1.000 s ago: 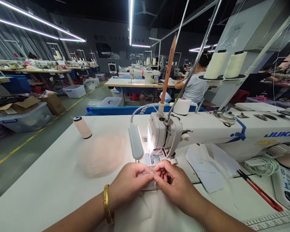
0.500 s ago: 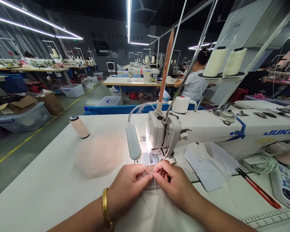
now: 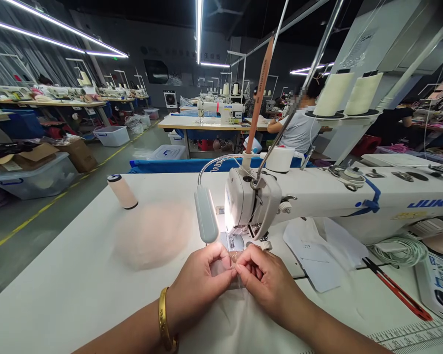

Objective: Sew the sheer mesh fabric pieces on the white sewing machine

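Note:
My left hand (image 3: 203,278), with a gold bangle on the wrist, pinches thin sheer fabric (image 3: 235,256) between thumb and fingers. Against it, nearly touching at the fingertips, my right hand (image 3: 266,278) pinches the same fabric. Just beyond the fingertips is the presser foot area of a white sewing machine (image 3: 241,201). The fabric between the hands is pale and see-through; much of it is hidden by my fingers. A lit grey lamp (image 3: 205,214) hangs left of the machine head.
On the table's left lie a peach thread spool (image 3: 123,191) and a heap of sheer peach fabric (image 3: 153,236). To the right are white pattern pieces (image 3: 312,255), red-handled tweezers (image 3: 398,290), a coiled cord (image 3: 402,250) and a ruler scale (image 3: 409,334). A co-worker (image 3: 299,128) sits beyond.
My hands stay pinched on the fabric and shift only slightly. A little more of the fabric shows between the fingertips. The view has moved a touch.

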Tool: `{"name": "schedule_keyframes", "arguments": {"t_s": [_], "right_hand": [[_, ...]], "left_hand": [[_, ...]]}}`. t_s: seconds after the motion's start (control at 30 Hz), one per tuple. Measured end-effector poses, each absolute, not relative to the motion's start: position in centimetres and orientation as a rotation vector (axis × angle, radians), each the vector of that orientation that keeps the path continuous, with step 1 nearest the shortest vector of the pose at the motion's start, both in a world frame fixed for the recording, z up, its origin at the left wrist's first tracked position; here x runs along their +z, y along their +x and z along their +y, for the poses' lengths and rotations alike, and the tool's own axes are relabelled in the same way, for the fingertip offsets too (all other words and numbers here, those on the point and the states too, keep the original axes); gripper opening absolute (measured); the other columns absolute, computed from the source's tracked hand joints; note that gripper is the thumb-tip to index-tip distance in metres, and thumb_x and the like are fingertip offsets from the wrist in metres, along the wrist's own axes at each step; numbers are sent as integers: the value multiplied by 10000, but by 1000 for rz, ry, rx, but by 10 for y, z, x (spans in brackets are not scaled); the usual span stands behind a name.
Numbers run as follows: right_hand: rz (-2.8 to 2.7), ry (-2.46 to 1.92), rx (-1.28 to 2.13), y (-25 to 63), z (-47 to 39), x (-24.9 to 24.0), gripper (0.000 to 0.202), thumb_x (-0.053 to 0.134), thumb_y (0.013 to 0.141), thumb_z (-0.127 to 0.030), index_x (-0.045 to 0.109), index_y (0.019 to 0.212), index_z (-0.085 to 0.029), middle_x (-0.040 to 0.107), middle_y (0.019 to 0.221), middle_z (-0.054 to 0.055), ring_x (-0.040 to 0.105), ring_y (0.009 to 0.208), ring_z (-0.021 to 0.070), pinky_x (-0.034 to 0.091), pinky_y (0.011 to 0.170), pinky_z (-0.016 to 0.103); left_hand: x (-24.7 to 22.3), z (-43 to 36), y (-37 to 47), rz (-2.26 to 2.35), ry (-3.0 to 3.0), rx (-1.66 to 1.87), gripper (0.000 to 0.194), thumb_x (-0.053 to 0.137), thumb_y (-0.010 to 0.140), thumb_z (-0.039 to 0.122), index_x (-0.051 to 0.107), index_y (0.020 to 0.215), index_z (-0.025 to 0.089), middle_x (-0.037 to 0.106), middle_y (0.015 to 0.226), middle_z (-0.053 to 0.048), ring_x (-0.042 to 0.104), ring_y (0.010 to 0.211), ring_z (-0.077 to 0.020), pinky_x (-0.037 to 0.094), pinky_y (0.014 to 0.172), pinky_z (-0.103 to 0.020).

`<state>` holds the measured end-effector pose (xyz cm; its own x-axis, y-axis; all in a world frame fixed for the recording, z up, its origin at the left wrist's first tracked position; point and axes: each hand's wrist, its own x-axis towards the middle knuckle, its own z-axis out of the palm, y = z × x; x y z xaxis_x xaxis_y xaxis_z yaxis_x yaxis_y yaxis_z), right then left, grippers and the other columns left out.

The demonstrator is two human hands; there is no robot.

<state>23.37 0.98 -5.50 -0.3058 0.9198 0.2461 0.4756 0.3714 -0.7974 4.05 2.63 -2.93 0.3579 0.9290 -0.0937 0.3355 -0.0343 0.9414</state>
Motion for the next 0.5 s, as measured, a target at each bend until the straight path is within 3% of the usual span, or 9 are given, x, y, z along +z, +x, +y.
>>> {"name": "schedule_keyframes", "arguments": {"t_s": [0.13, 0.23, 0.4, 0.5], "right_hand": [[-1907, -1201, 832, 234, 10, -54, 202, 514, 995, -311, 580, 820, -236, 598, 699, -34, 529, 650, 157, 368, 611, 283], [-1898, -1222, 862, 234, 10, -53, 209, 519, 999, -329, 599, 832, -234, 605, 726, -27, 533, 675, 162, 371, 620, 285], [-1897, -1216, 912, 235, 10, -52, 216, 524, 1008, -344, 604, 839, -236, 592, 718, -32, 526, 673, 161, 358, 624, 287], [-1905, -1212, 883, 235, 10, -52, 212, 521, 1007, -337, 589, 832, -237, 592, 721, -29, 524, 676, 163, 351, 618, 288]], "left_hand": [[-28, 26, 41, 1199, 1538, 708, 220, 698, 749, 363, 538, 774, 214, 533, 690, 59, 448, 664, -140, 360, 595, -244], [-27, 28, 41, 1157, 1488, 672, 216, 694, 743, 366, 617, 858, 201, 607, 766, 32, 513, 721, -156, 411, 645, -256], [-27, 29, 40, 1183, 1459, 608, 191, 678, 728, 373, 607, 769, 200, 581, 685, 38, 505, 627, -150, 395, 586, -263], [-28, 29, 40, 1171, 1489, 682, 180, 680, 723, 350, 578, 733, 202, 640, 752, 19, 552, 714, -171, 428, 654, -270]]}}
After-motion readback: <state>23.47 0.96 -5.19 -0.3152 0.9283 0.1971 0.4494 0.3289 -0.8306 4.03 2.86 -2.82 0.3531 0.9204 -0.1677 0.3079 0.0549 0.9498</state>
